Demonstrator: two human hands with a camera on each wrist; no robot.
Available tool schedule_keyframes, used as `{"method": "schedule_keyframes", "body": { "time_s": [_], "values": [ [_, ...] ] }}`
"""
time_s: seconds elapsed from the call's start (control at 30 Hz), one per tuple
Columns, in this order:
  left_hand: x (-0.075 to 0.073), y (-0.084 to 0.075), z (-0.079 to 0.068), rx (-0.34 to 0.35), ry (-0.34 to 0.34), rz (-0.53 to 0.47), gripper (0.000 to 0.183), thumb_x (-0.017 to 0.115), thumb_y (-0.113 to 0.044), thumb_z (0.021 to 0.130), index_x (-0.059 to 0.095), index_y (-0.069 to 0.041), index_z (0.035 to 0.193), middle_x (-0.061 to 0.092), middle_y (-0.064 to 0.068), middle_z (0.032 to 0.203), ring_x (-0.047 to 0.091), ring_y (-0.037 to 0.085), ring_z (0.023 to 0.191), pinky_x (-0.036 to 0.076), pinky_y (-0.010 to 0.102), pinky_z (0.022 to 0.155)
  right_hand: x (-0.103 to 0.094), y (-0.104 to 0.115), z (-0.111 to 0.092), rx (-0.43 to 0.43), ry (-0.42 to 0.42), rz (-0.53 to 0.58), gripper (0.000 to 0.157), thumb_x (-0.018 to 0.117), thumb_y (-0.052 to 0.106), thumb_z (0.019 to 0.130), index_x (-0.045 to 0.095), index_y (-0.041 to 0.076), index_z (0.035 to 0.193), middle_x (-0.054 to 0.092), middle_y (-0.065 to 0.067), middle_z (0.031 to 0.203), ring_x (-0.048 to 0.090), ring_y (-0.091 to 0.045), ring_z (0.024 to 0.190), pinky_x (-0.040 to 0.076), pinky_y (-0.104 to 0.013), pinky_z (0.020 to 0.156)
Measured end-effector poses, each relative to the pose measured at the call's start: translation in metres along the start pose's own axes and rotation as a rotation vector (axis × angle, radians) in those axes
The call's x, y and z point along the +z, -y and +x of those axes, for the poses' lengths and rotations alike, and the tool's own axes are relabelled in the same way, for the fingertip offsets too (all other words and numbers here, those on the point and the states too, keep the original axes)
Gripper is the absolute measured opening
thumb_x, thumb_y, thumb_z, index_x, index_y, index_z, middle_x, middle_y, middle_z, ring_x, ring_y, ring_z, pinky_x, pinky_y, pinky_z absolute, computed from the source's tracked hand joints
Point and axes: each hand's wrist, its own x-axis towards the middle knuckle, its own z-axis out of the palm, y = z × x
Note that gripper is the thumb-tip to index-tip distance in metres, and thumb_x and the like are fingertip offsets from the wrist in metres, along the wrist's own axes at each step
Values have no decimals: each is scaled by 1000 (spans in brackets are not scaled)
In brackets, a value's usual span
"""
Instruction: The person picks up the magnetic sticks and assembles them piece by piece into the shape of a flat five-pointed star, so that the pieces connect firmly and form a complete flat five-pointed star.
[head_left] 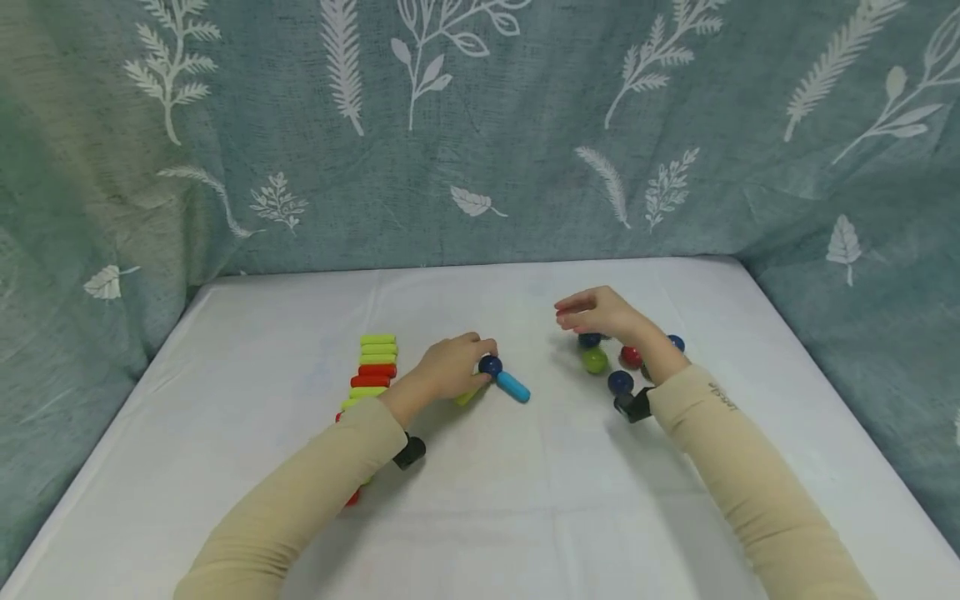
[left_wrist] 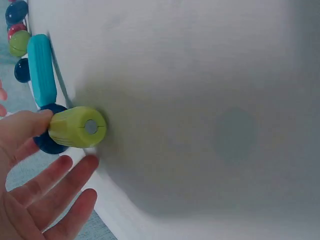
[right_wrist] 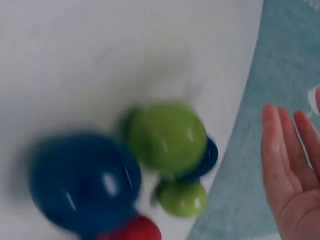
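My left hand (head_left: 450, 365) pinches a dark blue ball (head_left: 490, 365) between thumb and fingers. A light blue magnetic rod (head_left: 513, 387) sticks out from the ball, and a lime rod (left_wrist: 80, 127) with a grey round end also joins it. In the left wrist view the other fingers are spread. My right hand (head_left: 600, 315) hovers over a group of balls with its fingers fairly straight, holding nothing. Below it lie a lime ball (head_left: 595, 360), a red ball (head_left: 630, 357) and a dark blue ball (head_left: 620, 382). The right forearm partly hides the group.
Left of the left hand runs a column of lime and red rods (head_left: 373, 370), partly covered by the left sleeve. Everything lies on a white-covered table (head_left: 480, 517). A green-blue curtain (head_left: 525, 208) with white leaf prints hangs behind and around it.
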Motion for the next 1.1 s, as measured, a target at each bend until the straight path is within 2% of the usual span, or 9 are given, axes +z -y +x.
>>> {"method": "schedule_keyframes", "body": {
  "time_s": [0.1, 0.17, 0.3, 0.47, 0.57, 0.7, 0.93, 1.1],
  "values": [
    [-3, -3, 1, -17, -17, -30, 25, 68, -16, 81, 60, -6, 102, 59, 10, 100, 53, 19, 82, 48, 33, 75, -16, -1, 1, 34, -82, -41, 41, 57, 15, 90, 50, -3, 126, 54, -20, 123, 53, -33, 110, 44, -39, 91],
    [-6, -3, 2, -47, -16, -70, 24, 71, -12, 78, 60, -3, 97, 61, 11, 96, 54, 20, 84, 48, 33, 78, -25, -3, 2, 58, -141, -105, 40, 58, 14, 89, 51, -4, 125, 54, -22, 122, 52, -34, 110, 43, -40, 92],
    [-10, -3, 3, -139, 16, -146, 28, 71, -10, 77, 63, -3, 103, 61, 12, 101, 54, 22, 91, 47, 35, 83, -38, -7, 3, 120, -214, -299, 36, 61, 9, 86, 56, -7, 118, 56, -24, 117, 51, -36, 108, 42, -42, 92],
    [-12, -2, 7, -230, 36, -218, 31, 72, -15, 78, 67, -4, 106, 60, 13, 108, 54, 24, 101, 47, 35, 84, -39, -9, 5, 223, -160, -470, 34, 65, 5, 81, 59, -7, 112, 56, -25, 114, 52, -37, 105, 42, -44, 91],
    [-13, -3, 10, -245, 41, -223, 31, 74, -16, 76, 68, -4, 104, 62, 12, 106, 55, 24, 99, 48, 34, 82, -35, -9, 8, 260, -137, -513, 33, 66, 3, 78, 60, -7, 109, 57, -25, 112, 58, -35, 100, 45, -42, 88],
    [-14, -5, 13, -256, 54, -206, 32, 75, -17, 75, 69, -4, 103, 63, 10, 104, 55, 22, 96, 47, 33, 81, -30, -11, 14, 275, -163, -537, 28, 65, 1, 78, 62, -8, 105, 61, -24, 105, 62, -30, 91, 48, -38, 82],
    [-15, -4, 11, -279, 43, -234, 32, 75, -16, 75, 69, -4, 104, 63, 10, 104, 56, 22, 95, 48, 33, 80, -21, -6, 29, 238, -203, -571, 27, 66, 1, 79, 62, -7, 104, 63, -22, 102, 61, -29, 88, 49, -36, 80],
    [-11, -6, 10, -282, 22, -237, 31, 73, -14, 76, 68, -3, 105, 64, 11, 105, 56, 24, 98, 49, 34, 81, -10, 1, 40, 195, -150, -583, 29, 67, 3, 79, 62, -6, 107, 61, -21, 106, 59, -30, 95, 46, -39, 86]
  ]
}}
